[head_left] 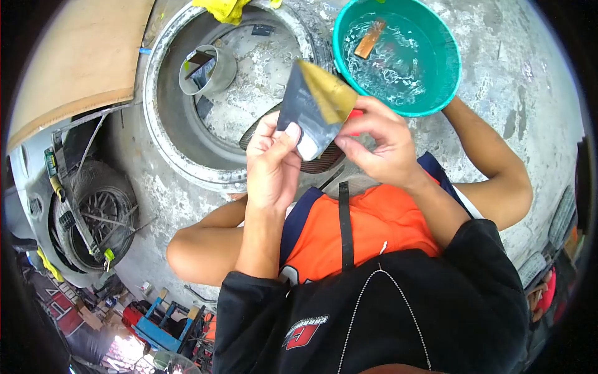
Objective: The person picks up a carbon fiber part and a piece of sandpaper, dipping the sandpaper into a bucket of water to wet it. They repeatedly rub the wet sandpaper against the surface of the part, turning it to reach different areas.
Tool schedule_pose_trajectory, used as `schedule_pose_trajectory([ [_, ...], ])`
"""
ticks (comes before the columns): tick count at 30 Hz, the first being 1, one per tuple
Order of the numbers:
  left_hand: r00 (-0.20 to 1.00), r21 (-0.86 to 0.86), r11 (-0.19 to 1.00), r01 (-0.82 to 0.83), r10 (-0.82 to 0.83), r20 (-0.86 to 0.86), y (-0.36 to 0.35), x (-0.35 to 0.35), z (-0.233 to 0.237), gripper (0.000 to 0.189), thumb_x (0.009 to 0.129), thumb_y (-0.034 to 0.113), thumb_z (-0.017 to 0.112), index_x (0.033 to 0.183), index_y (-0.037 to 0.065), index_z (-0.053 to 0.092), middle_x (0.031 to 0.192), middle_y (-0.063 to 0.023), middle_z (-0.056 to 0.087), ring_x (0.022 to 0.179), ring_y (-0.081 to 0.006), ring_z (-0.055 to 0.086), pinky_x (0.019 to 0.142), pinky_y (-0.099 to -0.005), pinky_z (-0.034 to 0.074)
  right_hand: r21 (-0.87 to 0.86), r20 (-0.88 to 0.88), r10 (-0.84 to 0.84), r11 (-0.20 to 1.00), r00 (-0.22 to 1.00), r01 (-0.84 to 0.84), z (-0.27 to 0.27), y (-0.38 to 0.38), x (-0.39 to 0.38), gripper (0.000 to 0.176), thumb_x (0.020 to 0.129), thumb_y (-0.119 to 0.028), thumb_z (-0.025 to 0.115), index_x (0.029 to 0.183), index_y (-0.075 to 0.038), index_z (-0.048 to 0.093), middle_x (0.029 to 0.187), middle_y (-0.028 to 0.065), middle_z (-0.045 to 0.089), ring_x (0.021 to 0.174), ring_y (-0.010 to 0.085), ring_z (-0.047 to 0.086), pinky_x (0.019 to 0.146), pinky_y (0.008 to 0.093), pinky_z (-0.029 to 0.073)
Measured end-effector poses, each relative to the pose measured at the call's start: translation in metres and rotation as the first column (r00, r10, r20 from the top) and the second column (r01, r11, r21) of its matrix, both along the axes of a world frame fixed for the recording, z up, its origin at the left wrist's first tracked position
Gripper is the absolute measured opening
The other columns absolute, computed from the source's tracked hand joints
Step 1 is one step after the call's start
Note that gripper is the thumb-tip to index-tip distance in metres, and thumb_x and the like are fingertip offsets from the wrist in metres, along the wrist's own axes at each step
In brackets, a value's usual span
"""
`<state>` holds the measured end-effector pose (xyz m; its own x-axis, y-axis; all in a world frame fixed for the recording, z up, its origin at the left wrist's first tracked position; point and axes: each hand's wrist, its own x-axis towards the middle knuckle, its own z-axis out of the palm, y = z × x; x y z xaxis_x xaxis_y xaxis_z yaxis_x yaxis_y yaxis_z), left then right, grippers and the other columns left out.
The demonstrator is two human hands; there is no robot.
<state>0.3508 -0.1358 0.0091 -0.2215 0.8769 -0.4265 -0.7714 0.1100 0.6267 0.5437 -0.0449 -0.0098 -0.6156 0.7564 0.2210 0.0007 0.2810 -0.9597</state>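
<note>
My left hand (pixel 273 159) is closed on the left side of a sheet of sandpaper (pixel 296 103), thumb on its dark, wet-looking face. One corner of the sheet is folded over and shows a yellow-brown backing. At the right edge of the sheet, my right hand (pixel 381 142) is closed with fingers and thumb pinching it. Something red shows behind the right fingers, mostly hidden. Below the sheet, a dark woven-pattern piece (pixel 322 163), like carbon fibre, lies near my lap and is partly covered by my hands.
A teal basin (pixel 450 81) of water at upper right holds a wooden block (pixel 370 39). Left of it lies a large pale ring (pixel 163 146) with a small round container (pixel 227 70) inside. A yellow cloth (pixel 224 9) hangs over its top. A wheel (pixel 103 212) stands at left.
</note>
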Motion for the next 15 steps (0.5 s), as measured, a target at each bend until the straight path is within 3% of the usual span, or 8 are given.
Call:
schedule_pose_trajectory([
  [1, 1.0, 0.003, 1.0, -0.021, 0.021, -0.016, 0.002, 0.0, 0.004, 0.03, 0.096, 0.0, 0.066, 0.125, 0.003, 0.059, 0.117, -0.0099, 0.071, 0.109, -0.0186, 0.069, 0.102, -0.0362, 0.052, -0.299, -0.234, 0.015, 0.95, 0.972, -0.087, -0.011, -0.009, -0.004, 0.038, 0.082, 0.006, 0.076, 0.117, -0.001, 0.065, 0.139, 0.018, 0.056, 0.118, 0.0259, 0.066, 0.098, 0.0355, 0.056],
  [2, 0.999, -0.008, 1.0, -0.026, 0.026, -0.021, 0.003, 0.001, 0.004, 0.03, 0.096, 0.0, 0.066, 0.125, 0.003, 0.059, 0.117, -0.0099, 0.071, 0.109, -0.0186, 0.069, 0.102, -0.0362, 0.052, -0.308, -0.239, 0.018, 0.947, 0.971, -0.093, -0.01, -0.011, -0.005, 0.038, 0.082, 0.006, 0.076, 0.117, -0.001, 0.065, 0.139, 0.018, 0.056, 0.118, 0.0259, 0.066, 0.098, 0.0355, 0.056],
  [4, 0.971, -0.037, 0.996, -0.086, 0.076, -0.227, 0.003, 0.005, 0.003, 0.031, 0.096, 0.0, 0.068, 0.126, -0.001, 0.057, 0.116, -0.0142, 0.071, 0.104, -0.0181, 0.069, 0.096, -0.0338, 0.055, -0.67, -0.358, -0.089, 0.718, 0.93, -0.189, 0.004, -0.007, -0.006, 0.059, 0.085, 0.002, 0.079, 0.135, -0.001, 0.05, 0.139, 0.0162, 0.056, 0.119, 0.0222, 0.064, 0.095, 0.0344, 0.057],
  [5, 0.953, -0.04, 0.995, -0.087, 0.072, -0.293, 0.004, 0.01, 0.006, 0.037, 0.095, -0.002, 0.068, 0.13, -0.003, 0.054, 0.122, -0.0169, 0.069, 0.107, -0.017, 0.068, 0.096, -0.032, 0.055, -0.708, -0.348, -0.092, 0.678, 0.933, -0.197, 0.004, -0.005, -0.005, 0.074, 0.085, 0.001, 0.081, 0.145, 0.0, 0.039, 0.139, 0.0158, 0.056, 0.12, 0.0221, 0.064, 0.097, 0.035, 0.056],
  [8, 0.885, -0.031, 0.988, -0.153, 0.124, -0.449, 0.012, 0.028, 0.013, 0.041, 0.095, -0.004, 0.068, 0.132, -0.005, 0.053, 0.131, -0.0196, 0.064, 0.108, -0.017, 0.068, 0.095, -0.0306, 0.056, -0.736, -0.359, -0.108, 0.644, 0.927, -0.21, -0.003, -0.002, -0.007, 0.074, 0.086, 0.002, 0.079, 0.148, 0.001, 0.039, 0.138, 0.0148, 0.056, 0.122, 0.0227, 0.063, 0.101, 0.0352, 0.054],
  [9, 0.886, -0.033, 0.988, -0.154, 0.123, -0.448, 0.011, 0.03, 0.012, 0.041, 0.095, -0.004, 0.068, 0.132, -0.005, 0.053, 0.131, -0.0196, 0.064, 0.108, -0.017, 0.068, 0.095, -0.0306, 0.056, -0.779, -0.376, -0.137, 0.582, 0.917, -0.233, -0.005, -0.003, -0.006, 0.074, 0.087, 0.001, 0.079, 0.15, 0.002, 0.039, 0.137, 0.0133, 0.058, 0.121, 0.0218, 0.063, 0.104, 0.0351, 0.052],
  [13, 0.816, -0.027, 0.99, -0.137, 0.098, -0.57, 0.006, 0.036, 0.004, 0.038, 0.096, -0.004, 0.068, 0.131, -0.003, 0.055, 0.134, -0.0191, 0.063, 0.113, -0.0179, 0.066, 0.097, -0.031, 0.054, -0.778, -0.447, -0.148, 0.552, 0.882, -0.302, -0.003, -0.006, -0.009, 0.069, 0.088, 0.0, 0.079, 0.147, 0.001, 0.044, 0.136, 0.0115, 0.059, 0.12, 0.0202, 0.063, 0.103, 0.0349, 0.052],
  [15, 0.817, -0.015, 0.982, -0.189, 0.149, -0.557, 0.007, 0.039, 0.004, 0.034, 0.096, -0.004, 0.067, 0.128, -0.004, 0.055, 0.132, -0.0192, 0.062, 0.103, -0.0151, 0.069, 0.088, -0.0276, 0.057, -0.82, -0.363, -0.189, 0.531, 0.912, -0.216, -0.007, -0.009, -0.01, 0.064, 0.088, 0.001, 0.078, 0.145, 0.001, 0.048, 0.135, 0.0095, 0.061, 0.121, 0.0187, 0.062, 0.104, 0.035, 0.052],
])
